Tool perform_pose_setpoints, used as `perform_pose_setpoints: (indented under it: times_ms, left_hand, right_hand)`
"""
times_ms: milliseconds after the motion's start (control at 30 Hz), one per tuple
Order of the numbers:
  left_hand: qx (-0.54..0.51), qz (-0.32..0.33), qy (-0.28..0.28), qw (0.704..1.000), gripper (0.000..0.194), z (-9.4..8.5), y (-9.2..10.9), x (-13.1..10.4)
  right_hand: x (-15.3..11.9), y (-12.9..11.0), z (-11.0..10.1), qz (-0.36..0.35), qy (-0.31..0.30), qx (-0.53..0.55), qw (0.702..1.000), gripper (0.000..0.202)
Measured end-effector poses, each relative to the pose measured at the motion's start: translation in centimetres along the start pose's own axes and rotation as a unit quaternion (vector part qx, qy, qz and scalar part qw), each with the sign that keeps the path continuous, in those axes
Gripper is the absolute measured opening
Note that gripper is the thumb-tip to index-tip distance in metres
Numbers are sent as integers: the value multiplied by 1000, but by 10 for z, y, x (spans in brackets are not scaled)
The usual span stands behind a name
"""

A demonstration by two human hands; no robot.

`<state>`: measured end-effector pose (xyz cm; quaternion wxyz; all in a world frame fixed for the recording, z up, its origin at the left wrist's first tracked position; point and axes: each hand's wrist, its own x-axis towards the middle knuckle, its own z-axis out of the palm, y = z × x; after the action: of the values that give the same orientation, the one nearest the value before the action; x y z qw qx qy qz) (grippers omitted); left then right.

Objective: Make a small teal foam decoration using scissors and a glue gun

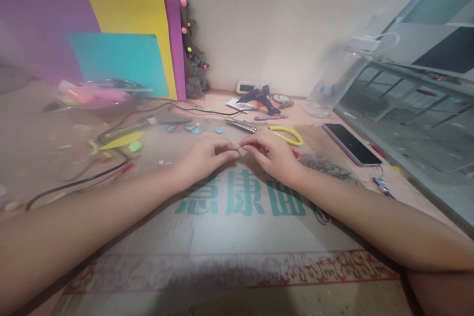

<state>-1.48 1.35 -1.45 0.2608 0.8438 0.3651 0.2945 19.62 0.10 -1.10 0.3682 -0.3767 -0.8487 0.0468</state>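
Near the middle of the table my left hand (pixel 207 157) and my right hand (pixel 272 155) meet almost fingertip to fingertip. Each pinches a short, thin, dark strand (pixel 239 148) between thumb and forefinger; its exact kind is too small to make out. Just beyond my right hand lies a pair of scissors (pixel 285 136) with a yellow handle loop, blades pointing left. An orange-red loop (pixel 296 154) shows partly behind that hand. A loose heap of grey cord (pixel 326 165) lies beside and partly under my right forearm.
A blue glue gun (pixel 261 99) rests at the back near a small white clock (pixel 246 87). A phone (pixel 351 144) and a clear bottle (pixel 336 76) stand right. Coloured sheets (pixel 122 64) lean back left. A black cable (pixel 81 179) crosses the left side among scraps.
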Motion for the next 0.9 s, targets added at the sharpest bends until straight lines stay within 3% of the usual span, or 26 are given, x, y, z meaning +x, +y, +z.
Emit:
perform_pose_setpoints:
  times_ms: [400,567,667,767,900]
  left_hand:
    - [-33,-8,30,999,28,-1,7,-1]
    - [-43,4,23,999,24,-1,3,0]
    - [-41,4,28,999,22,0,1,0]
    - [-47,0,26,999,20,0,0,-1]
    - [-35,-9,32,999,18,0,1,-1]
  right_hand:
    - [1,0,-1,31,-4,16,999,12]
    - [1,0,-2,-13,11,25,1000,31]
    - [1,1,0,-37,-10,28,999,35]
    - [0,2,2,-17,-36,34,999,35]
    - [0,4,2,7,-31,29,999,20]
